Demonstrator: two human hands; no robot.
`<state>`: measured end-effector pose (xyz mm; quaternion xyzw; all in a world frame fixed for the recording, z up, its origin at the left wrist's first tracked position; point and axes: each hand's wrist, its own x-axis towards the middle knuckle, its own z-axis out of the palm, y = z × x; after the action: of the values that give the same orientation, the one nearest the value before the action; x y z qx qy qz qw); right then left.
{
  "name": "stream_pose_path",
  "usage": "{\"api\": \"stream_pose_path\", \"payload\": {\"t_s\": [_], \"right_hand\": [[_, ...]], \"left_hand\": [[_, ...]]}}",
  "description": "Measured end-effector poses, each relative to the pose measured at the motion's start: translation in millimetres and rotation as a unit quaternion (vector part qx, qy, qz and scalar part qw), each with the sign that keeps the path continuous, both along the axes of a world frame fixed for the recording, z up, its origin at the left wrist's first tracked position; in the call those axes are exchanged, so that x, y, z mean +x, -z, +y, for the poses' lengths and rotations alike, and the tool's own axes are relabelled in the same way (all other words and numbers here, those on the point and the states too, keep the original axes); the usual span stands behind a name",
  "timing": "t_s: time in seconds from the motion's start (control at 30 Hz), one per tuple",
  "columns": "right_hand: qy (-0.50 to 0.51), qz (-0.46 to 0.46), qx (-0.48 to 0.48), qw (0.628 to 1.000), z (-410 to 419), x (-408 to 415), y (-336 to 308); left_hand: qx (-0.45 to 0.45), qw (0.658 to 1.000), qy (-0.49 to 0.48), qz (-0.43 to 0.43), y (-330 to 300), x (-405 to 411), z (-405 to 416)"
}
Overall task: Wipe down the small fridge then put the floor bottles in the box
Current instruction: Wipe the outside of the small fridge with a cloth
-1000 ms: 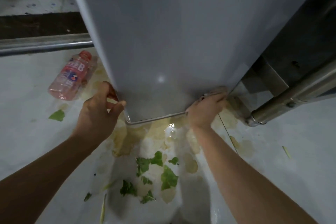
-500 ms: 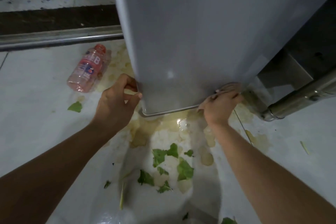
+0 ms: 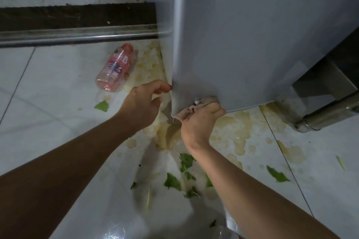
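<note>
A person crouched at the grey fridge [image 3: 262, 35] works a crumpled beige cloth [image 3: 196, 105] along its bottom edge. The right hand [image 3: 198, 124], fingers curled round the cloth, presses it against the lower front corner. A second ago that hand was at the far right end of the bottom edge; it has since swept left across the panel to the near corner, so the lowest strip of this face looks wiped. The left hand [image 3: 142, 103], which had cupped the corner, has let go and now hovers just beside the edge, its fingers loosely bent and gripping nothing; a fingertip seems to touch the side wall.

The wiping step appears to be nearing its end on this face, while the bottle step has not begun. One pink bottle [image 3: 115, 68] lies on its side on the floor [image 3: 48, 93], left of the fridge and near the left hand. No box is in view.

Counted: one fridge, one cloth, one bottle, two hands. A metal rail [image 3: 68, 35] runs along the floor behind the bottle. Yellowish spill patches [image 3: 239, 132] spread under and before the fridge, and about nine green leaf scraps [image 3: 172, 180] are scattered across the tiles.
</note>
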<state>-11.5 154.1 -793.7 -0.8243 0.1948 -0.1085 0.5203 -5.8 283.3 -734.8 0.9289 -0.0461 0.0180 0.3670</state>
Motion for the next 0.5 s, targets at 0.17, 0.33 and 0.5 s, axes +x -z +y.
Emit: {"api": "stream_pose_path", "payload": {"t_s": [0.17, 0.33, 0.5], "right_hand": [[-0.077, 0.038, -0.063, 0.994, 34.2, -12.7, -10.2], [0.008, 0.066, 0.012, 0.998, 39.4, 0.1, -13.2], [0.042, 0.110, 0.052, 0.992, 46.6, 6.6, 3.9]], "left_hand": [[0.001, 0.999, -0.039, 0.002, -3.2, -7.9, 8.8], [-0.012, 0.998, -0.055, -0.005, -4.8, -13.2, 19.9], [-0.013, 0.998, -0.061, -0.002, -4.5, -19.0, 27.8]]}}
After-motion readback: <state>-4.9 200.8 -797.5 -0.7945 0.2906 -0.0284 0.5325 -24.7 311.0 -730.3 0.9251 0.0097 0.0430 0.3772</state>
